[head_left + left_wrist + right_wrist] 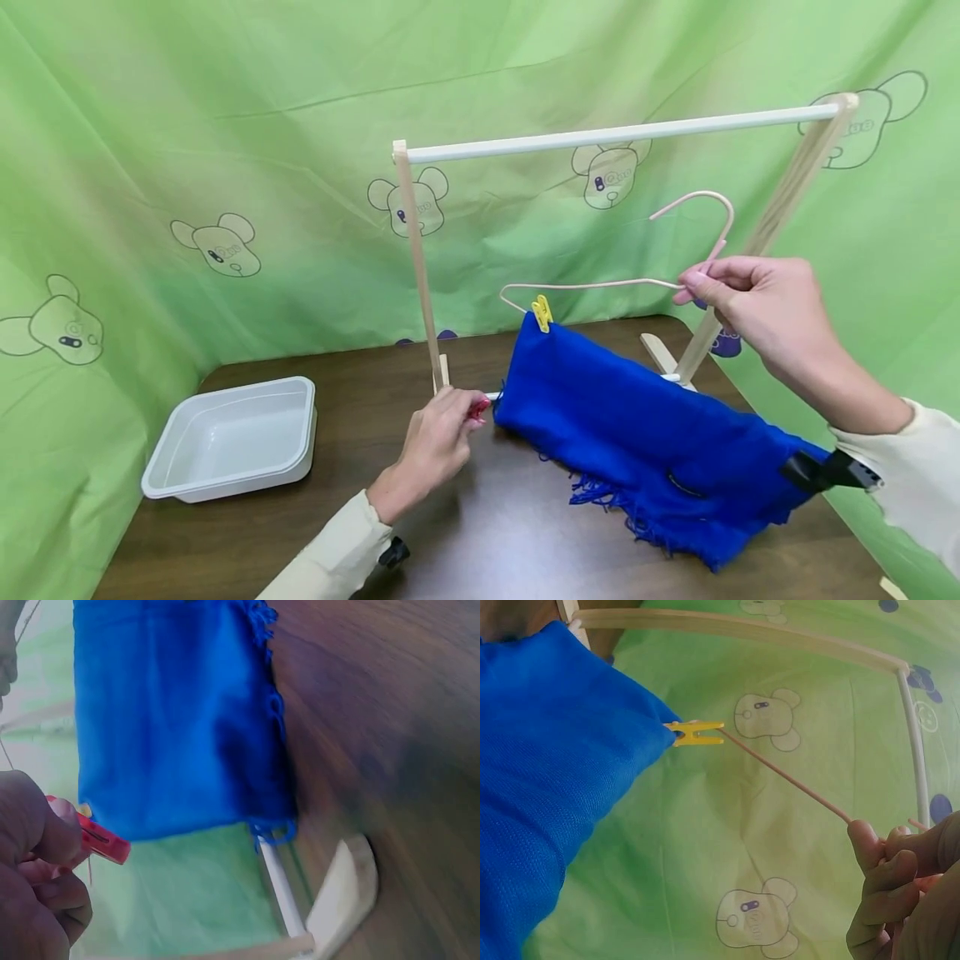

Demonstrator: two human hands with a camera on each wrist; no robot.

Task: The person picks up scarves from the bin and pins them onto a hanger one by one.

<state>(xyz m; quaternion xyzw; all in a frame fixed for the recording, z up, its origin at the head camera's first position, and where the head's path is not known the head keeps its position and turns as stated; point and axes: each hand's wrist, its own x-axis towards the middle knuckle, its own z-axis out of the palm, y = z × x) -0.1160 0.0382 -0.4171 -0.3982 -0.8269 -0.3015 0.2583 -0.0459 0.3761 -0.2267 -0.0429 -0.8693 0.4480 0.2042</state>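
My right hand grips a pink wire hanger just below its hook, holding it up over the table. A blue fringed cloth hangs from the hanger, fixed near its left end by a yellow clothespin. The cloth slopes down to the right, and its lower part reaches the tabletop. My left hand pinches a red clothespin between thumb and fingers, left of the cloth and apart from it. In the right wrist view the yellow clothespin bites the cloth's corner onto the wire.
A wooden rack with a white top bar stands behind the cloth, its left post close to my left hand. On the left of the brown table sits a white plastic tub. A green patterned curtain surrounds the table.
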